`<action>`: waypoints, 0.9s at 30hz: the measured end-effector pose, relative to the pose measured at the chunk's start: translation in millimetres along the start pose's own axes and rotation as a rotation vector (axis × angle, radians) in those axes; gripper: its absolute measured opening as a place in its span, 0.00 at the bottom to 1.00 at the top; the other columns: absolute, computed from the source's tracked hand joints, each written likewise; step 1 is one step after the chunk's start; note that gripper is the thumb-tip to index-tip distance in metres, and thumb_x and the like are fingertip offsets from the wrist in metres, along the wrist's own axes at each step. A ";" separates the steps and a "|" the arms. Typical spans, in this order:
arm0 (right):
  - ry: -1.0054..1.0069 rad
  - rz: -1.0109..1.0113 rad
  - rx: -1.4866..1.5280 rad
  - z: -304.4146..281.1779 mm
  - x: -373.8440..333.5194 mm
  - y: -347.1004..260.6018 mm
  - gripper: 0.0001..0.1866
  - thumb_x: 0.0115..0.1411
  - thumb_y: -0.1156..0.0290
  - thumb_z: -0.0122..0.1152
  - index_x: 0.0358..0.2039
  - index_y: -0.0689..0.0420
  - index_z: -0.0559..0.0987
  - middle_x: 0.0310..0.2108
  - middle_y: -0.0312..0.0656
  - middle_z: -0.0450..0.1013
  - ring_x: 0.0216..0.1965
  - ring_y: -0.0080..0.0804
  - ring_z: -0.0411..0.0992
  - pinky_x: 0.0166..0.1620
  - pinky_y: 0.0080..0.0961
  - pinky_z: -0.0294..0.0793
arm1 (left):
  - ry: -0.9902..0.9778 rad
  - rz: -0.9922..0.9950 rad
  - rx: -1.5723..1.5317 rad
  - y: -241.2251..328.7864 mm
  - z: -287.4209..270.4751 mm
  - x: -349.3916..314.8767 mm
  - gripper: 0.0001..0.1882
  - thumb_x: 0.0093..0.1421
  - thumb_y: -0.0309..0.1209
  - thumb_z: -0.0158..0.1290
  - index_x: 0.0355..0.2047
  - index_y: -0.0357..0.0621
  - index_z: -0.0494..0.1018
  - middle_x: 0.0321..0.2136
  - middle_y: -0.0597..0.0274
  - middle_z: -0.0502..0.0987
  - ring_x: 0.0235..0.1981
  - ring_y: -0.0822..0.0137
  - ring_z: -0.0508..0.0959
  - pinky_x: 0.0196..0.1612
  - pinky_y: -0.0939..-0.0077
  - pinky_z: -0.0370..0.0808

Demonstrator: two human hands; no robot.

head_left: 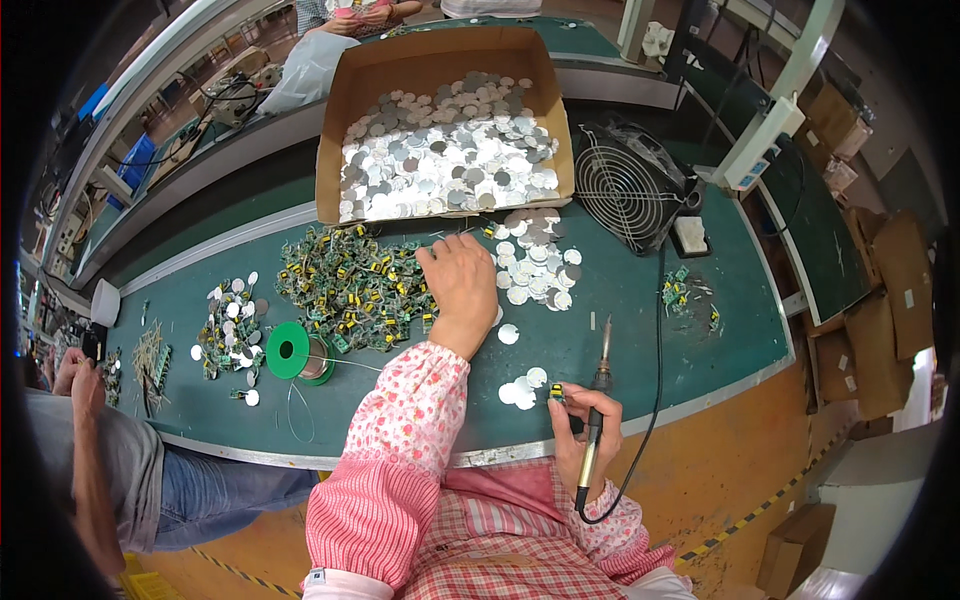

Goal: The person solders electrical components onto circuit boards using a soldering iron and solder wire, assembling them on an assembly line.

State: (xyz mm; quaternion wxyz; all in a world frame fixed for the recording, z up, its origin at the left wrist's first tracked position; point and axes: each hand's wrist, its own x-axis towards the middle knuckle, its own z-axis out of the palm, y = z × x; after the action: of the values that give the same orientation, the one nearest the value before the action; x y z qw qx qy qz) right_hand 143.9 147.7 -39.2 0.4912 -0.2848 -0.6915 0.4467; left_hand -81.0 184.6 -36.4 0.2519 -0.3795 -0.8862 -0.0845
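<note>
My left hand (pixel 463 292) reaches to the right edge of a heap of small green circuit boards (pixel 345 285) with yellow parts. Its fingers are curled together, and whatever lies at their tips is hidden. My right hand (pixel 578 432) is closed around a soldering iron (pixel 594 440), whose tip points up and away from me. Between thumb and fingertip that same hand pinches one small circuit board (pixel 557 392) with a yellow part. Loose silvery discs (pixel 522 390) lie just left of it, and more discs (pixel 538 262) are spread beyond my left hand.
A cardboard box (pixel 327 165) of discs stands at the back, beside a fan with a wire guard (pixel 635 185). A green solder spool (pixel 288 350) sits left of my forearm. The iron's black cord (pixel 658 345) crosses the bench. Another person's hands (pixel 80 378) work at far left.
</note>
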 end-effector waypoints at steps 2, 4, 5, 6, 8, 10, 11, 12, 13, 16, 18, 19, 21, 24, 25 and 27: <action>-0.003 -0.010 0.018 0.2 -0.5 1.9 0.16 0.52 0.84 0.64 0.39 0.62 0.69 0.38 0.51 0.76 0.37 0.32 0.78 0.37 0.22 0.79 | -0.110 0.120 0.041 1.4 -19.4 -6.5 0.07 0.49 0.27 0.52 0.30 0.39 0.71 0.27 0.56 0.73 0.32 0.58 0.73 0.38 0.61 0.63; 0.000 -0.011 0.027 -1.4 -1.5 3.6 0.16 0.52 0.83 0.65 0.39 0.62 0.69 0.38 0.51 0.76 0.37 0.32 0.78 0.37 0.22 0.79 | -0.090 0.144 0.048 4.7 -23.2 -15.3 0.09 0.46 0.25 0.54 0.30 0.39 0.71 0.27 0.56 0.74 0.32 0.59 0.73 0.38 0.61 0.62; 0.001 -0.011 0.030 -2.4 -1.8 3.8 0.16 0.52 0.83 0.65 0.39 0.62 0.69 0.38 0.51 0.76 0.37 0.31 0.78 0.37 0.22 0.79 | -0.075 0.175 0.010 5.9 -28.8 -19.1 0.09 0.46 0.24 0.54 0.30 0.38 0.71 0.27 0.55 0.74 0.32 0.59 0.73 0.38 0.62 0.62; 0.004 -0.015 0.030 -2.5 -1.9 3.1 0.16 0.52 0.83 0.65 0.39 0.62 0.69 0.38 0.51 0.76 0.37 0.31 0.78 0.37 0.22 0.79 | -0.060 0.205 -0.028 6.5 -35.8 -23.0 0.09 0.45 0.23 0.54 0.30 0.37 0.70 0.28 0.54 0.74 0.32 0.59 0.73 0.38 0.64 0.62; 0.011 -0.012 0.037 -2.0 -2.4 2.9 0.16 0.52 0.82 0.65 0.39 0.62 0.69 0.38 0.51 0.76 0.35 0.30 0.77 0.37 0.22 0.78 | -0.095 0.211 -0.132 5.7 -56.9 -32.8 0.08 0.48 0.23 0.53 0.30 0.37 0.70 0.27 0.54 0.74 0.30 0.59 0.74 0.36 0.64 0.64; 0.007 -0.006 0.019 -5.0 -0.9 1.0 0.17 0.52 0.82 0.65 0.39 0.62 0.69 0.37 0.50 0.76 0.35 0.30 0.77 0.36 0.22 0.78 | -0.130 0.223 -0.249 6.5 -73.9 -47.6 0.06 0.50 0.23 0.52 0.30 0.37 0.70 0.26 0.55 0.74 0.29 0.59 0.74 0.35 0.63 0.65; -0.006 0.003 0.015 -4.2 -0.4 -0.1 0.17 0.52 0.82 0.65 0.40 0.62 0.69 0.37 0.49 0.76 0.34 0.29 0.77 0.36 0.21 0.78 | -0.157 0.171 -0.455 2.8 -80.3 -58.8 0.05 0.52 0.22 0.52 0.30 0.37 0.71 0.25 0.54 0.74 0.28 0.60 0.75 0.33 0.65 0.67; -0.010 0.001 0.017 -4.0 0.2 -1.5 0.17 0.52 0.82 0.65 0.40 0.62 0.69 0.37 0.49 0.76 0.34 0.29 0.77 0.36 0.21 0.78 | -0.183 0.118 -0.661 -0.9 -86.9 -69.4 0.03 0.55 0.22 0.52 0.30 0.37 0.71 0.24 0.54 0.75 0.27 0.61 0.76 0.30 0.66 0.69; -0.028 0.005 0.011 -3.0 1.4 -4.7 0.17 0.52 0.83 0.65 0.40 0.62 0.69 0.37 0.48 0.76 0.34 0.29 0.77 0.36 0.21 0.77 | -0.179 0.112 -0.661 -6.9 -97.8 -77.8 0.03 0.55 0.22 0.52 0.30 0.37 0.71 0.24 0.54 0.75 0.27 0.61 0.76 0.30 0.66 0.69; -0.078 0.011 -0.017 -1.9 3.4 -9.4 0.17 0.51 0.83 0.65 0.40 0.62 0.70 0.38 0.47 0.76 0.33 0.28 0.77 0.35 0.21 0.77 | -0.447 -0.155 -1.137 -22.5 -113.9 -103.6 0.03 0.57 0.22 0.54 0.32 0.36 0.75 0.25 0.57 0.78 0.27 0.68 0.79 0.29 0.74 0.74; -0.121 0.012 -0.035 0.4 3.0 -12.9 0.17 0.51 0.83 0.65 0.40 0.62 0.70 0.38 0.47 0.76 0.33 0.28 0.77 0.35 0.20 0.77 | -0.562 -0.355 -1.379 -32.0 -113.7 -118.6 0.06 0.56 0.22 0.57 0.34 0.33 0.76 0.29 0.59 0.80 0.31 0.74 0.80 0.34 0.82 0.75; -0.137 -0.011 -0.047 3.6 4.1 -14.9 0.16 0.51 0.83 0.65 0.39 0.63 0.71 0.37 0.47 0.76 0.33 0.29 0.77 0.35 0.20 0.77 | -0.568 -0.403 -1.426 -36.4 -112.6 -122.9 0.07 0.57 0.23 0.57 0.36 0.33 0.77 0.30 0.62 0.81 0.31 0.76 0.79 0.37 0.83 0.75; -0.174 -0.039 -0.048 8.7 5.8 -18.0 0.15 0.51 0.83 0.65 0.39 0.63 0.71 0.37 0.47 0.76 0.33 0.29 0.77 0.35 0.20 0.77 | -0.544 -0.420 -1.417 -39.1 -113.9 -129.5 0.07 0.57 0.23 0.57 0.37 0.34 0.77 0.30 0.62 0.81 0.31 0.75 0.79 0.36 0.83 0.75; -0.227 -0.112 -0.079 15.2 3.4 -19.9 0.15 0.51 0.83 0.65 0.38 0.63 0.72 0.36 0.48 0.77 0.33 0.30 0.78 0.35 0.21 0.77 | -0.442 -0.379 -1.317 -46.4 -119.6 -133.0 0.07 0.56 0.23 0.56 0.36 0.34 0.77 0.29 0.58 0.80 0.30 0.71 0.80 0.34 0.80 0.76; -0.245 -0.123 -0.114 17.5 3.7 -24.0 0.15 0.50 0.83 0.66 0.38 0.62 0.73 0.36 0.48 0.77 0.33 0.31 0.77 0.35 0.22 0.77 | -0.385 -0.263 -1.227 -48.2 -120.6 -135.2 0.06 0.56 0.23 0.56 0.35 0.34 0.76 0.28 0.56 0.79 0.30 0.68 0.80 0.33 0.78 0.76; -0.253 -0.132 -0.162 22.1 3.1 -23.6 0.15 0.50 0.82 0.66 0.38 0.62 0.73 0.36 0.48 0.77 0.32 0.32 0.77 0.36 0.23 0.76 | -0.323 -0.141 -1.186 -52.2 -122.2 -134.3 0.06 0.57 0.24 0.56 0.34 0.34 0.74 0.28 0.54 0.78 0.29 0.63 0.80 0.32 0.75 0.76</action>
State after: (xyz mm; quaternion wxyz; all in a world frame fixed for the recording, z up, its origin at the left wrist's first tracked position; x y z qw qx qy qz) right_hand 123.2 132.4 -19.3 0.4039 -0.2191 -0.7988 0.3884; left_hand 6.9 21.9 2.1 -0.1453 -0.4034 -0.7383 -0.5206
